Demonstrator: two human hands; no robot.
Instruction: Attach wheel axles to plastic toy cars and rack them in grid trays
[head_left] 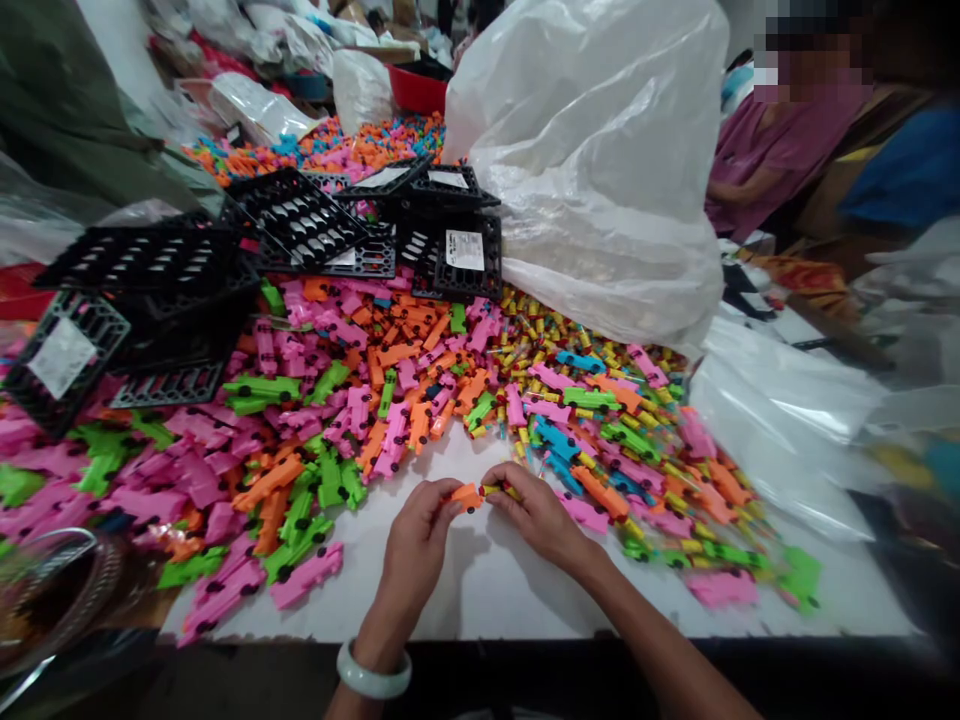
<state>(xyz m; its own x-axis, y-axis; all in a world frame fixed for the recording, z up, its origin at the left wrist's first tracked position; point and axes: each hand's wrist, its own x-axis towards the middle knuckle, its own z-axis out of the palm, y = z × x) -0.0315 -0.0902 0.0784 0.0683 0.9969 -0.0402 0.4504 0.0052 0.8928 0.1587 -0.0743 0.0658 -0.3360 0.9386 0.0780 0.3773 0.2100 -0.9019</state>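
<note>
Over the bare front part of the white table (525, 600), my left hand (424, 525) is closed on a small orange toy car (466, 497). My right hand (529, 505) pinches a small yellow and red piece (491, 491) at the right end of that car. The two hands are close together, with the car and the piece meeting between them. Pink, orange and green toy cars (262, 480) lie in a heap to the left. On the right, cars are mixed with many small yellow pieces (525, 335).
Black plastic trays (300, 220) are stacked on the heap at the back left. A large translucent bag (592, 170) stands behind the right heap. A glass bowl (56, 600) is at the left edge. A person in a pink top (787, 140) sits at the back right.
</note>
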